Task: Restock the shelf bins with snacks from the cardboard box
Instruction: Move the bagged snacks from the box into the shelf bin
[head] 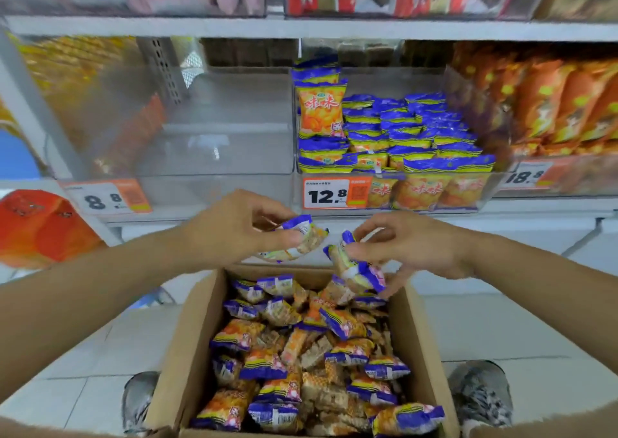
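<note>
Both hands, left (pixel 234 226) and right (pixel 408 247), pinch snack packets (pixel 294 240) above the cardboard box (pixel 187 347), below the shelf bin (pixel 394 190).

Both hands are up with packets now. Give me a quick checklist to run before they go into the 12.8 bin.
1. Left hand holds a packet: ok, fingers curled round it.
2. Right hand holds packets: ok, though how many, cannot tell.
3. Packets match the bin stock: ok, same blue and orange wrappers.
4. Room in the bin: ok, the pile sits low behind the front row.
5. Path to the bin: ok, nothing between hands and its open top.
6. Box steady below: ok, resting on the floor between the shoes.
</note>
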{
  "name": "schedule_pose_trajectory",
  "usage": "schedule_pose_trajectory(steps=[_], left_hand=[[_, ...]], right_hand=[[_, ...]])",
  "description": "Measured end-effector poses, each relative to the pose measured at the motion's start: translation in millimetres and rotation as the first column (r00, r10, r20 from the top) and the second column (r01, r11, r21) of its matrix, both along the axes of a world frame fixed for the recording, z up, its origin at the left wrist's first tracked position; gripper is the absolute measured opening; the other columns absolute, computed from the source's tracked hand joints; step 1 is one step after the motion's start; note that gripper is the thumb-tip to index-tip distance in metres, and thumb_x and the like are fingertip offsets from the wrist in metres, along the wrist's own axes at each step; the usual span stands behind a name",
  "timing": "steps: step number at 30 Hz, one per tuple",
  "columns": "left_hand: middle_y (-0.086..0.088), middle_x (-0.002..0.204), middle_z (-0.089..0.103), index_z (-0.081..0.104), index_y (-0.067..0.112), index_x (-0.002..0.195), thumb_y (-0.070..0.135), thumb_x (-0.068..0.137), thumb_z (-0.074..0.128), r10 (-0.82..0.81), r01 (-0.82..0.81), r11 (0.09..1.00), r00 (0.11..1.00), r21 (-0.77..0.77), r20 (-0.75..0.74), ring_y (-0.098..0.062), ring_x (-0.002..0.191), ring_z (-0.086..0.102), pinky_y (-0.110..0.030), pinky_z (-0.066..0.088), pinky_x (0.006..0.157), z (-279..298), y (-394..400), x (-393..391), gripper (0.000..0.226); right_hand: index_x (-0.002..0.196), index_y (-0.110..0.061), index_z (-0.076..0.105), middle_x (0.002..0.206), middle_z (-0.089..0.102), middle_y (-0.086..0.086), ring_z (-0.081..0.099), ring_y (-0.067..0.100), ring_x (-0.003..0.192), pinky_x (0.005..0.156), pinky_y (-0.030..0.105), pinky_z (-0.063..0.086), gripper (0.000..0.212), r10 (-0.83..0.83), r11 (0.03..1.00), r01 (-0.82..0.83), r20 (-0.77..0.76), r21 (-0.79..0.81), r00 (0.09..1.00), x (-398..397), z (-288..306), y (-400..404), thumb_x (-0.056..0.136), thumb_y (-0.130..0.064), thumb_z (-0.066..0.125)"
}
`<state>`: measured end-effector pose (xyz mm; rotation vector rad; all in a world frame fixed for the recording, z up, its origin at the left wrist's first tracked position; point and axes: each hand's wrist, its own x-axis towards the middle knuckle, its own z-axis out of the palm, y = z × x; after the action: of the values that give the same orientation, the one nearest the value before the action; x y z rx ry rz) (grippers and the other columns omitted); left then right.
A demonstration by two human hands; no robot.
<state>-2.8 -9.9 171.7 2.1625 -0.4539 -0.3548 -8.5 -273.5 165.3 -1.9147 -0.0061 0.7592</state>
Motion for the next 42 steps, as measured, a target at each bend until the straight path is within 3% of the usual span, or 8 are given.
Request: schedule_pose_trajectory(steps=[2, 6, 11, 13, 20, 27, 36, 42], left_hand=[[0.017, 0.092, 0.077, 0.079, 0.032, 0.092, 0.038, 0.078, 0.076, 0.074, -0.074, 0.992, 0.997, -0.098, -0.004, 0.001, 0.09, 0.071, -0.009, 0.051, 0.077, 12, 4, -8, 0.015], [-0.002, 0.092, 0.079, 0.082, 0.021, 0.082, 0.046, 0.085, 0.061, 0.342, -0.405, 0.83, 0.913, -0.383, -0.224, -0.015, 0.093, 0.074, -0.037, 0.06, 0.083, 1, 0, -8, 0.033], [-0.003, 0.081, 0.078, 0.081, 0.018, 0.08, 0.033, 0.082, 0.074, 0.43, -0.453, 0.823, 0.891, -0.342, -0.144, -0.011, 0.072, 0.069, -0.019, 0.053, 0.063, -10, -8, -1, 0.017], [0.0, 0.083, 0.077, 0.077, 0.018, 0.09, 0.035, 0.066, 0.089, 0.428, -0.476, 0.809, 0.879, -0.344, -0.208, -0.011, 0.073, 0.07, -0.016, 0.05, 0.061, -12, -12, -1, 0.032], [-0.008, 0.104, 0.075, 0.056, 0.022, 0.128, 0.042, 0.035, 0.091, 0.371, -0.547, 0.803, 0.769, -0.236, -0.52, -0.023, 0.083, 0.076, -0.039, 0.061, 0.079, -23, -26, -3, 0.101], [-0.008, 0.095, 0.078, 0.068, 0.013, 0.11, 0.028, 0.043, 0.09, 0.317, -0.546, 0.778, 0.768, -0.311, -0.557, -0.028, 0.085, 0.076, -0.04, 0.06, 0.079, -23, -34, 1, 0.072], [-0.006, 0.095, 0.078, 0.065, 0.014, 0.113, 0.039, 0.041, 0.091, 0.375, -0.552, 0.795, 0.774, -0.252, -0.51, -0.027, 0.085, 0.076, -0.047, 0.059, 0.087, -27, -29, 6, 0.081], [-0.008, 0.094, 0.078, 0.059, 0.014, 0.119, 0.034, 0.043, 0.099, 0.374, -0.598, 0.76, 0.722, -0.253, -0.582, -0.028, 0.084, 0.076, -0.047, 0.06, 0.084, -36, -32, 8, 0.088]], right_hand=[[0.109, -0.008, 0.071, 0.095, 0.073, 0.003, 0.071, 0.014, 0.081, 0.066, 0.036, 0.061, 0.043, -0.148, 0.978, 0.133, 0.092, 0.158, 0.985, -5, 2, 8, 0.073, -0.029, 0.083], [0.11, -0.005, 0.071, 0.106, 0.076, 0.007, 0.075, 0.021, 0.087, 0.065, 0.031, 0.059, 0.046, -0.32, 0.87, 0.235, 0.133, 0.434, 0.938, -10, -8, 22, 0.067, -0.016, 0.082], [0.121, -0.008, 0.07, 0.115, 0.075, 0.009, 0.073, 0.025, 0.104, 0.079, 0.032, 0.06, 0.047, -0.267, 0.834, 0.196, 0.066, 0.516, 0.961, -4, -17, 22, 0.074, -0.01, 0.076], [0.123, -0.006, 0.069, 0.12, 0.073, 0.011, 0.069, 0.027, 0.112, 0.084, 0.039, 0.06, 0.041, -0.283, 0.797, 0.247, -0.021, 0.551, 0.959, 0, -18, 17, 0.083, -0.015, 0.067], [0.116, -0.006, 0.075, 0.12, 0.072, 0.014, 0.07, 0.032, 0.11, 0.086, 0.046, 0.06, 0.04, -0.256, 0.788, 0.251, -0.072, 0.563, 0.964, 3, -23, 4, 0.076, -0.011, 0.07], [0.103, -0.01, 0.078, 0.116, 0.073, 0.017, 0.072, 0.029, 0.105, 0.081, 0.037, 0.06, 0.053, -0.252, 0.794, 0.217, -0.017, 0.568, 0.968, 8, -31, 0, 0.054, -0.02, 0.094], [0.089, -0.013, 0.081, 0.111, 0.075, 0.013, 0.074, 0.025, 0.1, 0.086, 0.038, 0.061, 0.071, -0.379, 0.763, 0.275, 0.06, 0.584, 0.923, 14, -38, 0, 0.026, -0.037, 0.103], [0.094, -0.005, 0.078, 0.112, 0.076, 0.008, 0.07, 0.021, 0.11, 0.095, 0.036, 0.057, 0.058, -0.374, 0.836, 0.212, 0.243, 0.507, 0.895, 13, -40, -3, 0.047, -0.034, 0.098]])
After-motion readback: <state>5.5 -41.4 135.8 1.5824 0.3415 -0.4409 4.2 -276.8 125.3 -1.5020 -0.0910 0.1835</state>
